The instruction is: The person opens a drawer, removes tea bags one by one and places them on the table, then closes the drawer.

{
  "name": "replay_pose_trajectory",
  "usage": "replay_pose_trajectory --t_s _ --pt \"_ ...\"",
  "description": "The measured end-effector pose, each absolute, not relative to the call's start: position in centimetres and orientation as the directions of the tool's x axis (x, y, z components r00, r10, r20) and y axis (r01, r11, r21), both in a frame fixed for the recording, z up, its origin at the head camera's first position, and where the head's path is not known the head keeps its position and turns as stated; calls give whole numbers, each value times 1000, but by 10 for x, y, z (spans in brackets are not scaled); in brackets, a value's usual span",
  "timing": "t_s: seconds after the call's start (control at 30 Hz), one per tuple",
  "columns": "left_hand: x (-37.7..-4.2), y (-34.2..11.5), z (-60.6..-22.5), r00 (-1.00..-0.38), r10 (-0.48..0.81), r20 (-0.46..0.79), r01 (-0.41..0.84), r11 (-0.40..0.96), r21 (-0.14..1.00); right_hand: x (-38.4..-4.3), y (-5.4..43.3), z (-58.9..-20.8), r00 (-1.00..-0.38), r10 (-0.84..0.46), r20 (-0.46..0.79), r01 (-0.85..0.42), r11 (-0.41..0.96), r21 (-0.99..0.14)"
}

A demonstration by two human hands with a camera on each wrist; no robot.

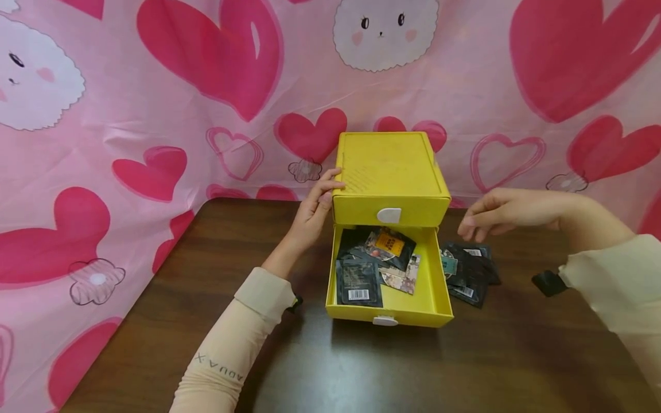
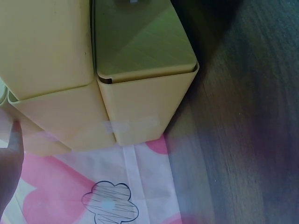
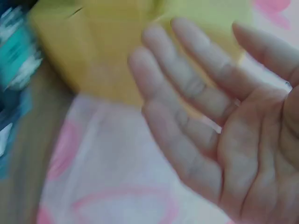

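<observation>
A yellow drawer box (image 1: pixel 389 163) stands against the cloth, its lower drawer (image 1: pixel 434 287) pulled out and its upper one closed. Several dark flat packets (image 1: pixel 358 281) lie in the pulled-out drawer, one with an orange label. My left hand (image 1: pixel 312 209) rests against the box's upper left edge, fingertips on the top; only part of it shows in the left wrist view. To the right of the box my right hand (image 1: pixel 498 212) hangs in the air above a pile of dark packets (image 1: pixel 470 272). Its fingers are relaxed, and the palm holds nothing in the right wrist view.
A dark wooden table (image 1: pixel 217 246) carries the box and the packet pile. Behind it hangs a pink cloth (image 1: pixel 289 74) printed with hearts and white faces. The drawer juts toward the front of the table. Small white handles (image 1: pixel 385 321) stick out from the drawer fronts.
</observation>
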State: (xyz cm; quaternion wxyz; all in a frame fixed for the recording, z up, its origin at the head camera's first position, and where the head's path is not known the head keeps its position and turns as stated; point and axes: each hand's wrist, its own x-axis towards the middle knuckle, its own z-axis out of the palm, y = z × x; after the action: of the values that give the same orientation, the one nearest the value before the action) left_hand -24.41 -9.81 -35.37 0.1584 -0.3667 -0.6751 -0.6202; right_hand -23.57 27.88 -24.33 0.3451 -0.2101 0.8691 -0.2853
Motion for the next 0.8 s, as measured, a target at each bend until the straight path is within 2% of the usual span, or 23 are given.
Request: replay_pose_trajectory --t_s 0.2,0.4,0.5,0.7,0.8 --pt "-244 -97 -353 -675 298 675 694 -56 718 -216 215 -213 -539 -706 -460 -290 668 -686" --pt "-243 -98 -355 -676 306 670 687 -66 724 -217 150 -231 -382 -779 -497 -400 624 -671" --pt "-242 -99 -356 -680 314 663 682 -62 729 -220 124 -248 -366 -759 -539 -439 651 -619" --pt "-240 -99 -355 -686 319 655 678 -49 734 -221 93 -274 -414 -696 -586 -483 714 -507" --pt "-239 -100 -353 -683 316 658 682 -43 730 -221 87 -281 -432 -690 -580 -487 720 -494"
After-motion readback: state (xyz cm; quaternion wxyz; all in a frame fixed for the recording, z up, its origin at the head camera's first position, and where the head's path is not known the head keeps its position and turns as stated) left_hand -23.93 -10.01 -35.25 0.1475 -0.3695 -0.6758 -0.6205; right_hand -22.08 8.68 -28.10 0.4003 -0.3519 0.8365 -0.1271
